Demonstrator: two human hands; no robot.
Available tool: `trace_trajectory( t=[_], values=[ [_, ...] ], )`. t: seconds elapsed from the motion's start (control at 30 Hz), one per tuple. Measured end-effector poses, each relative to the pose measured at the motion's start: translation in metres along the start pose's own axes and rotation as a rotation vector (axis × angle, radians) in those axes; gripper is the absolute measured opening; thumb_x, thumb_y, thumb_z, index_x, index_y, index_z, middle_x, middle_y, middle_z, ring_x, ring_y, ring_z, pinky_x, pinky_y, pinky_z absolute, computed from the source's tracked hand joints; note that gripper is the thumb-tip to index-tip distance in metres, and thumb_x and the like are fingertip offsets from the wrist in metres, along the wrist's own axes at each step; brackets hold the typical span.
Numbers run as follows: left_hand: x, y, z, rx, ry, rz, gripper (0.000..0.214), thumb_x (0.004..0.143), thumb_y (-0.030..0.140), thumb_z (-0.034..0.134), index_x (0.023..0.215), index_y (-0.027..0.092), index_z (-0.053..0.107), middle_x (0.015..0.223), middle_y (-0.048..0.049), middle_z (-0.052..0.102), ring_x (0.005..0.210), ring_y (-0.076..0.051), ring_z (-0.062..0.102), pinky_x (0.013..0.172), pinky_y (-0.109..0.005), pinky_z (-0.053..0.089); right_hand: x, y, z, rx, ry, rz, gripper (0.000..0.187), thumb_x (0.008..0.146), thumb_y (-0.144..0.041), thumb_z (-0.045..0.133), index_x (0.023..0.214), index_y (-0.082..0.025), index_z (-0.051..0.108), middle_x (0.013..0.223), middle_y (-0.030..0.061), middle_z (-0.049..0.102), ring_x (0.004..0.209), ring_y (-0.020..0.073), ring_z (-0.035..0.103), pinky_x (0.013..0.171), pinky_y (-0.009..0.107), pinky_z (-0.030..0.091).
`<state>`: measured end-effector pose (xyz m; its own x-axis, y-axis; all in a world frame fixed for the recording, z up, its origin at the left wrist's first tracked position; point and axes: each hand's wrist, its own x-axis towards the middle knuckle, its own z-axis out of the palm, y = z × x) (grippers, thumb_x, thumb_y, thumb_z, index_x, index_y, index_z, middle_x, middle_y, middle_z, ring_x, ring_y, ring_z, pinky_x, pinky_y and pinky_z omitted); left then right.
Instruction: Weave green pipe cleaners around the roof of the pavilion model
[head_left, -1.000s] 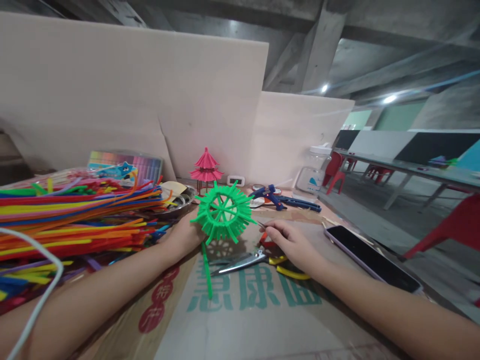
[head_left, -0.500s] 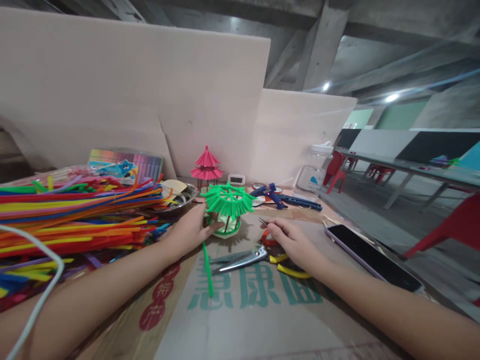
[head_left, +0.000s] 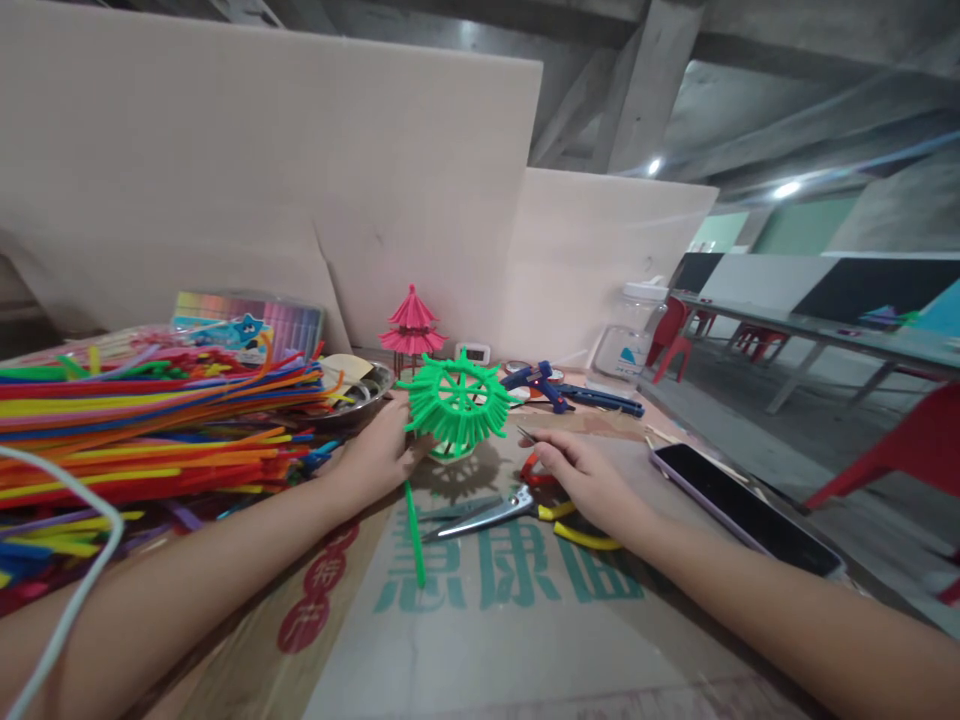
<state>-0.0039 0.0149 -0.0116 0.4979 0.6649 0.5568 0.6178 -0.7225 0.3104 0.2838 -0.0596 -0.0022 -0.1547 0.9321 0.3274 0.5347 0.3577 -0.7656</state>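
Observation:
My left hand [head_left: 380, 440] is closed on the near left side of a small green pipe-cleaner pavilion [head_left: 459, 410]. The pavilion tips toward me, its ring-shaped roof with spokes facing the camera and its posts mostly hidden. My right hand [head_left: 581, 475] is closed around a small red-handled tool [head_left: 532, 465] with a thin metal tip pointing left; its kind is unclear. Large scissors [head_left: 484, 518] with yellow handles lie half open below that hand. A loose green pipe cleaner [head_left: 415, 540] lies beneath my left hand, across the blade tips.
Bundles of coloured pipe cleaners [head_left: 150, 410] fill the left side, before a marker case [head_left: 247, 320] and a metal bowl [head_left: 375, 390]. Behind stand a pink pavilion [head_left: 412, 330] and a small clock [head_left: 474, 354]. A blue glue gun [head_left: 541, 382], bottle [head_left: 630, 335] and phone [head_left: 742, 508] are rightward.
The green pavilion has tilted toward me in my left hand, so more of its roof top shows and less of its posts. My right hand has barely moved.

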Motion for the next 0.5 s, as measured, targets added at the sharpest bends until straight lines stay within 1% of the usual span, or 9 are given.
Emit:
trace_trajectory(
  t=[0.07, 0.13, 0.23, 0.3, 0.4, 0.5],
  values=[
    [-0.0002, 0.0006, -0.0012, 0.022, 0.024, 0.049, 0.027, 0.095, 0.034, 0.047, 0.109, 0.017, 0.063, 0.122, -0.0147, 0.062, 0.121, -0.030, 0.053, 0.109, -0.047, 0.041, -0.0006, -0.0014, -0.0002, -0.018, -0.034, -0.012, 0.032, 0.094, -0.040, 0.047, 0.093, -0.018, 0.071, 0.088, 0.0079, 0.076, 0.085, 0.0250, 0.069, 0.079, 0.035, 0.052],
    [-0.0007, 0.0009, -0.0021, 0.043, 0.051, 0.058, 0.023, 0.093, 0.029, 0.046, 0.105, 0.017, 0.062, 0.116, -0.0140, 0.061, 0.116, -0.029, 0.054, 0.105, -0.046, 0.044, -0.0010, -0.0029, -0.0008, -0.032, -0.060, -0.017, 0.031, 0.092, -0.039, 0.049, 0.087, -0.019, 0.072, 0.087, 0.0077, 0.077, 0.084, 0.0254, 0.070, 0.077, 0.034, 0.052],
    [-0.0021, -0.0009, -0.0017, 0.086, 0.078, 0.022, 0.016, 0.089, 0.024, 0.049, 0.098, 0.017, 0.060, 0.104, -0.0120, 0.060, 0.103, -0.028, 0.055, 0.093, -0.044, 0.048, -0.0013, -0.0026, -0.0017, -0.019, -0.061, 0.003, 0.032, 0.093, -0.040, 0.049, 0.087, -0.019, 0.073, 0.086, 0.0071, 0.078, 0.082, 0.0254, 0.070, 0.074, 0.034, 0.052],
    [-0.0033, -0.0031, -0.0006, 0.112, 0.091, 0.019, 0.012, 0.086, 0.021, 0.050, 0.094, 0.018, 0.059, 0.098, -0.0107, 0.059, 0.098, -0.028, 0.054, 0.088, -0.043, 0.048, -0.0016, -0.0010, -0.0017, -0.017, -0.054, 0.003, 0.033, 0.094, -0.040, 0.049, 0.088, -0.019, 0.074, 0.086, 0.0068, 0.078, 0.082, 0.0254, 0.070, 0.074, 0.034, 0.052],
    [-0.0046, -0.0047, 0.0003, 0.106, 0.101, 0.033, 0.015, 0.082, 0.018, 0.053, 0.096, 0.018, 0.058, 0.103, -0.0100, 0.060, 0.101, -0.028, 0.054, 0.090, -0.043, 0.048, -0.0026, 0.0009, -0.0010, -0.029, -0.060, -0.014, 0.033, 0.094, -0.041, 0.050, 0.088, -0.020, 0.075, 0.085, 0.0060, 0.077, 0.081, 0.0248, 0.069, 0.072, 0.032, 0.051],
    [-0.0044, -0.0028, -0.0007, 0.083, 0.101, 0.046, 0.022, 0.081, 0.017, 0.054, 0.103, 0.019, 0.060, 0.113, -0.0103, 0.060, 0.109, -0.028, 0.053, 0.097, -0.044, 0.046, -0.0035, 0.0000, -0.0005, -0.025, -0.094, -0.001, 0.035, 0.095, -0.043, 0.049, 0.084, -0.020, 0.074, 0.078, 0.0048, 0.075, 0.071, 0.0225, 0.066, 0.064, 0.030, 0.048]
  ],
)
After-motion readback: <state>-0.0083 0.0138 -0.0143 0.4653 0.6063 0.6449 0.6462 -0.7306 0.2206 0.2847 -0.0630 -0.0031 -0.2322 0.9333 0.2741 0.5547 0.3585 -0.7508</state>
